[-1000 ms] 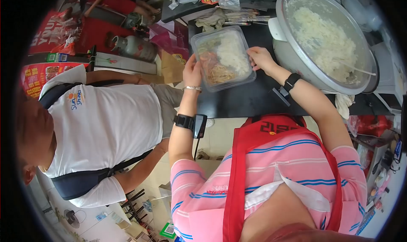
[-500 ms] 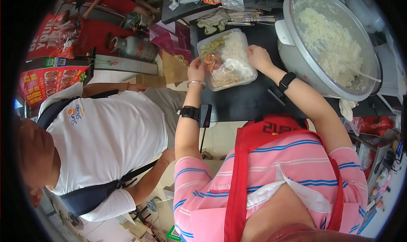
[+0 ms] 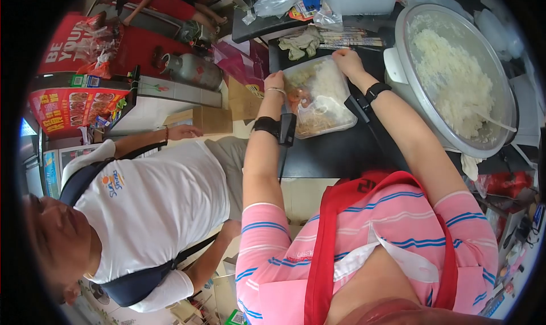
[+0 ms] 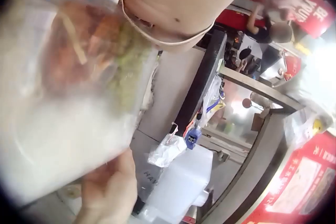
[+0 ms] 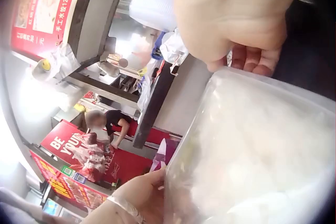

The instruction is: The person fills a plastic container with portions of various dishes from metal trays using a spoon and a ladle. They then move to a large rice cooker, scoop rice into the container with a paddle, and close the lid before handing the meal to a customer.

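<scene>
A clear plastic takeaway container (image 3: 329, 133) sits on the dark counter, with rice on its right side and vegetables, orange-red pieces and pale shreds on the left. A transparent lid (image 5: 262, 129) covers it, hazy from close up. My left hand (image 3: 274, 80) holds the far left corner with curled fingers; only its wrist shows in the left wrist view. At the far right corner, my right hand (image 3: 348, 62) grips the edge, its fingers (image 5: 252, 58) bent against the lid's rim.
Right of the container stands a big pot (image 3: 392, 66) of rice with a spoon in it. A cloth (image 3: 301, 43) and wrapped chopsticks (image 3: 350, 38) lie behind. A person in a white shirt (image 3: 170, 211) stands at the left, near a gas cylinder (image 3: 196, 70).
Both hands have slid along the container's sides to its far corners. The head view has shifted, and the person at the left has turned their head and moved an arm.
</scene>
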`<state>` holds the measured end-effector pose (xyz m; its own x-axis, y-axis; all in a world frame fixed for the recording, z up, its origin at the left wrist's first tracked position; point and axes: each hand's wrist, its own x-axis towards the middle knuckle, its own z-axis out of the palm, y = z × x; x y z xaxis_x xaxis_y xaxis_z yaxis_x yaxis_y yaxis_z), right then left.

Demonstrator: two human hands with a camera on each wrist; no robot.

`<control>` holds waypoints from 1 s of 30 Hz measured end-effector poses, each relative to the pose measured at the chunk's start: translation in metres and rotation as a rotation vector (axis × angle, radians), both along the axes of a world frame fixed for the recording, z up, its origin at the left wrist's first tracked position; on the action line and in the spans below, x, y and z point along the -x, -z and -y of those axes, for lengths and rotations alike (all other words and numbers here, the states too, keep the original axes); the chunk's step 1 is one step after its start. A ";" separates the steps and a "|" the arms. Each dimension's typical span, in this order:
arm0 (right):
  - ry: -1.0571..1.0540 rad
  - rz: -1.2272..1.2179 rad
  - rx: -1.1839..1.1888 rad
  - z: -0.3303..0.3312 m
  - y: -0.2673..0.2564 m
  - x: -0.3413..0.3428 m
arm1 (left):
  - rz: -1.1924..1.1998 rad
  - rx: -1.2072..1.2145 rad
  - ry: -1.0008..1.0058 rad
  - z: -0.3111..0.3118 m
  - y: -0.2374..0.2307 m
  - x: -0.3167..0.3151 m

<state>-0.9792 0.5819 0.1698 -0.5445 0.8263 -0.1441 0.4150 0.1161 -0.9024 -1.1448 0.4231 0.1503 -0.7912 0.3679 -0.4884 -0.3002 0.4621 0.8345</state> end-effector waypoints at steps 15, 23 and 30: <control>0.010 -0.138 0.019 0.014 0.023 -0.014 | 0.169 -0.442 -0.210 0.020 0.015 -0.017; -0.270 -0.292 0.904 0.089 -0.029 -0.153 | 0.295 -0.419 0.026 0.131 -0.047 -0.134; -0.285 -0.359 0.895 0.097 -0.021 -0.149 | 0.108 -0.351 0.081 0.125 -0.042 -0.128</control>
